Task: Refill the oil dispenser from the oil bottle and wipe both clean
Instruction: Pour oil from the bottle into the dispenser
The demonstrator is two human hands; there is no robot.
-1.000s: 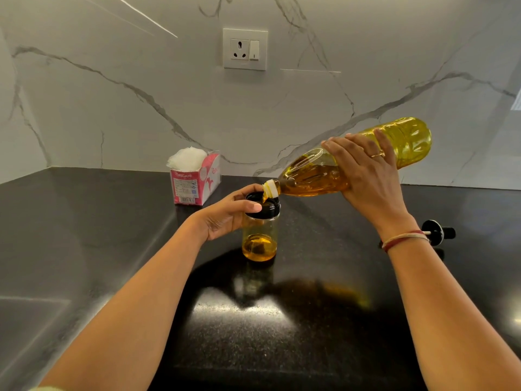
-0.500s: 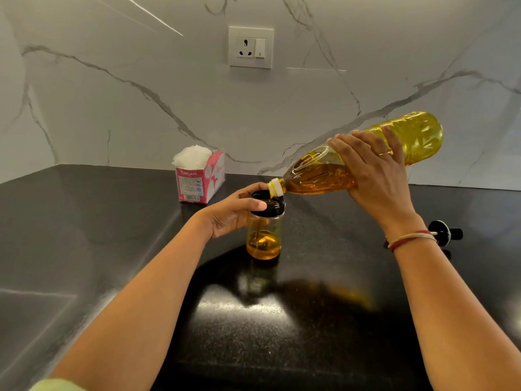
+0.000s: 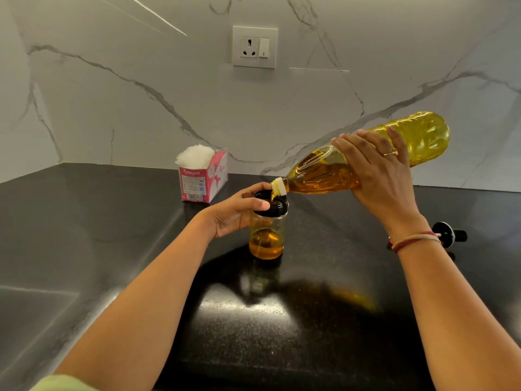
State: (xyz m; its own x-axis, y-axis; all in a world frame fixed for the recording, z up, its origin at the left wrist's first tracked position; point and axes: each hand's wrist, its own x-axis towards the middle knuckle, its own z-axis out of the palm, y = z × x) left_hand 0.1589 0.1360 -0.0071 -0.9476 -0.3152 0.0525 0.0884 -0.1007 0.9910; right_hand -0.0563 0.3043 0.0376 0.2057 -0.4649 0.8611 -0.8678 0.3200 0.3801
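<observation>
Little has moved since a second ago: my right hand (image 3: pixel 380 176) grips the tipped oil bottle (image 3: pixel 318 176), pouring into the dispenser (image 3: pixel 266 238) that my left hand (image 3: pixel 234 215) grips.

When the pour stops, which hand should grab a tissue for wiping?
Left, probably. The left hand grips only the standing dispenser, and the tissue box sits just behind it on that side. The right hand holds the tilted oil bottle and would have to set it down first.
</observation>
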